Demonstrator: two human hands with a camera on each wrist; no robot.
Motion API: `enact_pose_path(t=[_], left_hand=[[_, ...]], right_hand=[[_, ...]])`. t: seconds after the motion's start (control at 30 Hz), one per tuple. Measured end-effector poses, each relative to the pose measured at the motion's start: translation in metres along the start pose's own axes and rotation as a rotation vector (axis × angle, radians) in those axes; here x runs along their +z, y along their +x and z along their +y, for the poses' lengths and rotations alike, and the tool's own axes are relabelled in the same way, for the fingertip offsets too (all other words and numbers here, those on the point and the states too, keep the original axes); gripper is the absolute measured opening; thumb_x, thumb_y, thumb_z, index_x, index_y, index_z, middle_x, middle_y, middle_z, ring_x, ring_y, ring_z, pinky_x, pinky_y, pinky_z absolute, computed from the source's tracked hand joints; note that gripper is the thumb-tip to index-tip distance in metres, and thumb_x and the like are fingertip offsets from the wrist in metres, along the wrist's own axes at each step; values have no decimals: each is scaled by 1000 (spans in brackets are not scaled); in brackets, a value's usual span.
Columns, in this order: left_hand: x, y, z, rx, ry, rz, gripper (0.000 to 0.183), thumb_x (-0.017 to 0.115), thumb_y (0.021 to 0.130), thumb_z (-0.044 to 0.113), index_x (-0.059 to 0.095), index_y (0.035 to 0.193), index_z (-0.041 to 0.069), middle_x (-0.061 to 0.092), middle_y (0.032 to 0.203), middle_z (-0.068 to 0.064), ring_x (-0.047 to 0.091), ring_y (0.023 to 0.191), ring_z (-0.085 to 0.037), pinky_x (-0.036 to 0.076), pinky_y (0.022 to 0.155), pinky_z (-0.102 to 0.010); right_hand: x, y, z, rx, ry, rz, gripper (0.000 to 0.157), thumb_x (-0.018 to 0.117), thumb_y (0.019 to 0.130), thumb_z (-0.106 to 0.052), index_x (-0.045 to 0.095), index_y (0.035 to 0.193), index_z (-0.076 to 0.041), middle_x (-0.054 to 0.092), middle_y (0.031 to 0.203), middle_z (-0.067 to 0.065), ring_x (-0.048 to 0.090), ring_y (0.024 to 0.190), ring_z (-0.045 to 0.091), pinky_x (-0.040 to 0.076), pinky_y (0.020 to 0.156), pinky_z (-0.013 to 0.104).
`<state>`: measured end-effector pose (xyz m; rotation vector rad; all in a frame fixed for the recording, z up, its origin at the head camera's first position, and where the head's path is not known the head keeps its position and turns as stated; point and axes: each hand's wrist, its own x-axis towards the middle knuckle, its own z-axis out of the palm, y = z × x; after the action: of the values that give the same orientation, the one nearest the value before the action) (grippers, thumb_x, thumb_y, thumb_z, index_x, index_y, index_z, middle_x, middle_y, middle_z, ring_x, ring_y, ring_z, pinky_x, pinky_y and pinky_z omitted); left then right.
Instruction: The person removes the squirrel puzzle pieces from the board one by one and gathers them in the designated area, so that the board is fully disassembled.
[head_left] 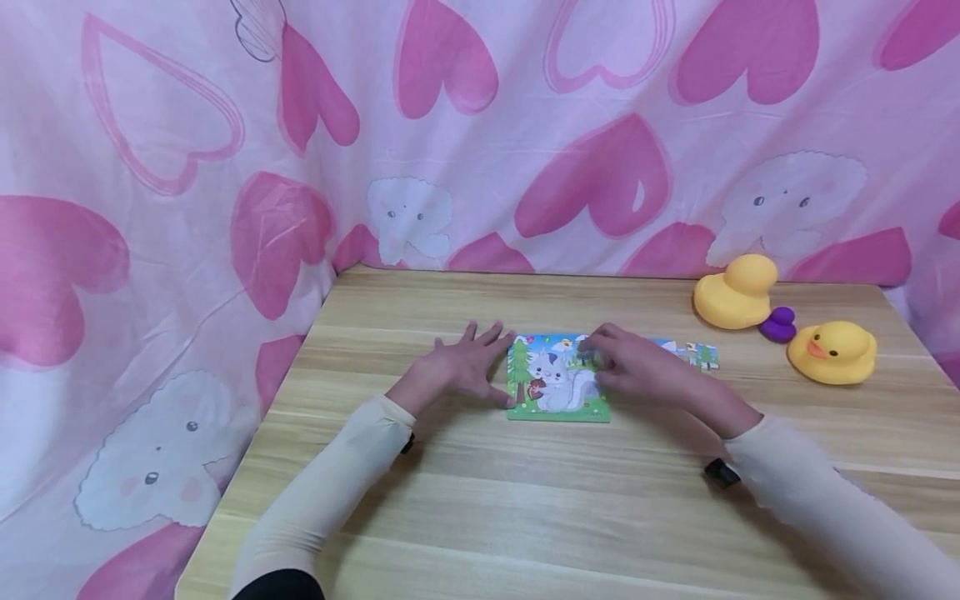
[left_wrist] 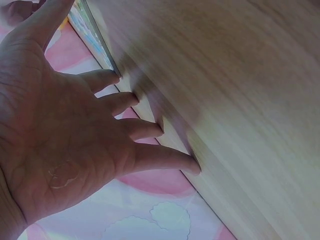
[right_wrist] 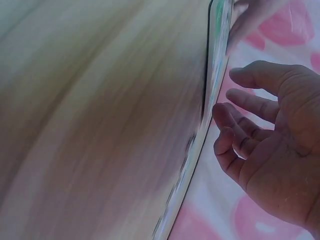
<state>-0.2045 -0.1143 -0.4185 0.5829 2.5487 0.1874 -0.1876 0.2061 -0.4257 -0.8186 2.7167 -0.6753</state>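
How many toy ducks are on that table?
3: a yellow toy duck at the back, a second yellow toy duck nearer and farther right, and a small purple toy duck between them.

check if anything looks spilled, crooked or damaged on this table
Nothing looks spilled or damaged. Only the puzzle pieces look slightly untidy: they lie outside the squirrel puzzle, to its right, partly hidden behind the right hand.

Pale wood-grain table (head_left: 540, 517), things gathered toward its far side
Flat on it lies a squirrel picture puzzle (head_left: 558, 383); just right are what seem to be loose pieces (head_left: 707, 357), partly hidden. Farther right: a back yellow duck (head_left: 733, 297), a front yellow duck (head_left: 834, 356), a small purple duck (head_left: 779, 327) between.
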Motion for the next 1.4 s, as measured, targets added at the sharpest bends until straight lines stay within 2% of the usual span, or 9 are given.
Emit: enact_pose_path(t=[0.23, 0.4, 0.5, 0.57, 0.73, 1.03, 1.17, 1.4], left_hand=[[1, 0, -1, 2, 6, 0, 117, 75, 83, 73, 7, 171, 37, -3, 181, 5, -6, 167, -40, 11, 118, -87], [0, 0, -2, 14, 11, -2, 117, 74, 84, 74, 6, 171, 36, -4, 181, 5, -6, 167, -41, 12, 118, -88], [-1, -1, -1, 17, 13, -4, 117, 74, 84, 74, 5, 171, 37, -4, 181, 5, -6, 167, -41, 12, 117, -88], [-1, -1, -1, 15, 18, -2, 116, 74, 84, 74, 6, 171, 37, -4, 181, 5, -5, 167, -41, 12, 117, -88], [-1, -1, -1, 17, 21, 4, 116, 74, 84, 73, 6, 171, 36, -3, 181, 4, -5, 167, -42, 13, 116, -89], [-2, -1, 0, 23, 30, 12, 116, 74, 85, 73, 6, 171, 35, -3, 181, 3, -3, 166, -43, 14, 116, -89], [-3, -3, 1, 24, 31, 8, 116, 73, 85, 73, 6, 172, 34, -4, 181, 3, -4, 166, -43, 13, 115, -90], [-3, -3, 1, 18, 20, 5, 118, 74, 84, 74, 6, 171, 35, -3, 181, 4, -3, 166, -42, 12, 116, -90]], right_hand=[[14, 16, -27, -33, 74, -103, 52, 75, 99, -26, 60, 148, -16, 61, 144, 5, 62, 111, 19, 60, 101, 44], [21, 26, -42, -89, 108, -130, 57, 77, 98, -28, 58, 150, -13, 63, 141, 6, 64, 104, 15, 61, 93, 37], [26, 32, -49, -145, 89, -117, 57, 77, 98, -27, 58, 148, -8, 65, 136, 9, 64, 98, 15, 59, 88, 34], [29, 35, -53, -153, 77, -110, 58, 76, 98, -27, 57, 149, -7, 65, 136, 10, 63, 95, 14, 58, 85, 33], [36, 40, -60, -111, 46, -77, 59, 76, 98, -26, 56, 149, -5, 61, 141, 14, 60, 93, 15, 55, 86, 36], [45, 42, -70, 55, 6, 33, 56, 84, 90, -29, 63, 139, -11, 64, 129, 11, 62, 100, 23, 58, 89, 46], [44, 45, -66, 29, 20, 34, 53, 86, 89, -28, 67, 135, -11, 64, 126, 11, 63, 99, 22, 58, 88, 45], [44, 52, -52, 10, 76, 24, 48, 90, 86, -32, 71, 127, -15, 64, 122, 4, 63, 88, 14, 52, 77, 32]])
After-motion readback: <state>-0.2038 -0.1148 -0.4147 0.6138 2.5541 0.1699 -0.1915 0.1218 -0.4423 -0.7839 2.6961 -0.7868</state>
